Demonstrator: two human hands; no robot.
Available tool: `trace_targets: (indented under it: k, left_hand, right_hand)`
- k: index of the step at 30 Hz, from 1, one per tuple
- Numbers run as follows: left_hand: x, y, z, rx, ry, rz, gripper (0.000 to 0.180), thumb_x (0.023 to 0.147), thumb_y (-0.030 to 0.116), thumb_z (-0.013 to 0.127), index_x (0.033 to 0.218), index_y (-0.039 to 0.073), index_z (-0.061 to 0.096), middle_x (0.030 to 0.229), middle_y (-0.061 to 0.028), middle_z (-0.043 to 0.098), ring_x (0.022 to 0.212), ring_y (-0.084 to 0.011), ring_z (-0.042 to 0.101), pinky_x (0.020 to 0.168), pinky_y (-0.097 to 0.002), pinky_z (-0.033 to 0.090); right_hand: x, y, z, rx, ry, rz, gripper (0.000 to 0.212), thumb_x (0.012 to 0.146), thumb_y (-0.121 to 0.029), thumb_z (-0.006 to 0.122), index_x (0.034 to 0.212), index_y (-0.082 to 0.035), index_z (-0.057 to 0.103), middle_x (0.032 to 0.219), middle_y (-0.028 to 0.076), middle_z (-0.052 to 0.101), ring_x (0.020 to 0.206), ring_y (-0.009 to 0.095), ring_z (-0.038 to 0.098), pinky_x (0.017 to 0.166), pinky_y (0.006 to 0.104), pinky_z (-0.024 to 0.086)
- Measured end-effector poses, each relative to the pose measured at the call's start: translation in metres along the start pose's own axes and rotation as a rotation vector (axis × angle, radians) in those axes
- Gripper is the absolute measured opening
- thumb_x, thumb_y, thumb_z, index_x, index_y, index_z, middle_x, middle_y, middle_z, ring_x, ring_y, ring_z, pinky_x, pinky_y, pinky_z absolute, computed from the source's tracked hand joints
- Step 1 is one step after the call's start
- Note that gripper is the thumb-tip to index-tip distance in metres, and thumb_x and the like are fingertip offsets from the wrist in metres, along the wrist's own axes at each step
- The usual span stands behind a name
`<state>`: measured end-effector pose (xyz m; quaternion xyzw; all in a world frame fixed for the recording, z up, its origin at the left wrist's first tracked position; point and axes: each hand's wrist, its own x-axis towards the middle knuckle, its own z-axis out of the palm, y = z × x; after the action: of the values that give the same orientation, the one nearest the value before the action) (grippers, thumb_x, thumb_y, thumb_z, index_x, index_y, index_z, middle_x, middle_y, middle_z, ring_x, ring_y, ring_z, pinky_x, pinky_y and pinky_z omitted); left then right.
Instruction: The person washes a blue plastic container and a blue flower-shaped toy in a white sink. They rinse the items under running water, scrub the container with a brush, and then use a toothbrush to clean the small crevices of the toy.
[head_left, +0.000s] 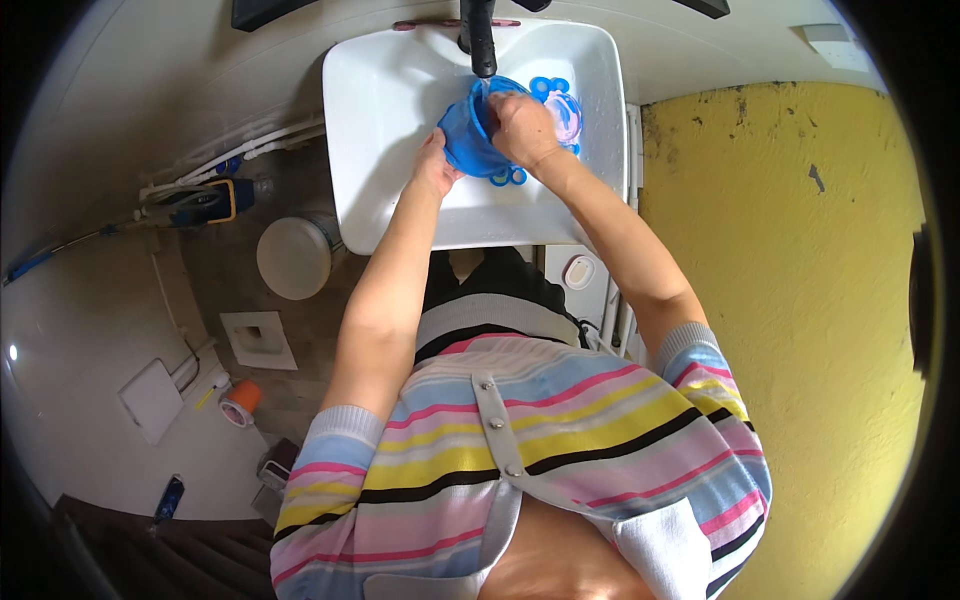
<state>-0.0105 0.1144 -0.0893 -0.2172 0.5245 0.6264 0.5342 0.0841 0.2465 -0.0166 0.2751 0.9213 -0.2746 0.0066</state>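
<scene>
Under the black tap point(482, 45), a blue plastic container point(470, 145) is tilted inside the white sink point(385, 200), and a thin stream of water runs down toward its mouth. My left hand point(433, 166) grips the container's lower left side. Curled at its opening is my right hand point(524, 130), its fingertips hidden inside. Whether those bent fingers pinch anything cannot be seen. Right of that hand lies a round pink-and-blue piece point(565, 118). Blue ring shapes point(549, 86) show beside it, with more rings point(509, 177) below the container.
A yellow wall point(780, 250) with dark chips stands close on the right. Left of the sink, a white lidded bucket point(293, 258) rests on the floor. Further left are a squat-type white floor fixture point(258, 340), an orange pot point(240, 402) and a blue mop head point(215, 200).
</scene>
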Motion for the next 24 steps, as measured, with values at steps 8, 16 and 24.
trace_targets:
  k: [8, 16, 24]
  left_hand:
    - [-0.01, -0.005, 0.007, -0.05, -0.088, -0.044, 0.049, 0.102, 0.043, 0.029, 0.135, 0.009, 0.042, 0.136, -0.0155, 0.048, 0.125, -0.0339, 0.046, 0.104, -0.0579, 0.034]
    - [0.006, -0.006, 0.001, -0.132, -0.117, -0.101, 0.06, 0.102, 0.046, 0.017, 0.135, 0.003, 0.041, 0.138, -0.0185, 0.045, 0.124, -0.0356, 0.046, 0.103, -0.056, 0.037]
    - [0.015, -0.015, -0.005, -0.323, -0.15, -0.105, 0.051, 0.102, 0.04, 0.025, 0.132, 0.004, 0.045, 0.133, -0.0183, 0.049, 0.123, -0.0344, 0.047, 0.102, -0.0533, 0.04]
  right_hand:
    - [0.021, 0.031, 0.085, 0.343, -0.032, -0.053, 0.028, 0.075, -0.009, 0.056, 0.099, 0.0, 0.066, 0.107, 0.025, 0.062, 0.104, 0.042, 0.057, 0.091, 0.0418, 0.046]
    - [0.0, 0.038, 0.054, 0.383, -0.62, -0.063, 0.039, 0.081, -0.023, 0.057, 0.116, -0.006, 0.064, 0.121, 0.019, 0.06, 0.116, 0.032, 0.052, 0.103, 0.0361, 0.037]
    - [0.009, 0.01, 0.069, 0.465, -0.49, -0.087, 0.041, 0.083, -0.024, 0.05, 0.119, -0.009, 0.063, 0.125, 0.02, 0.058, 0.116, 0.035, 0.053, 0.101, 0.0384, 0.04]
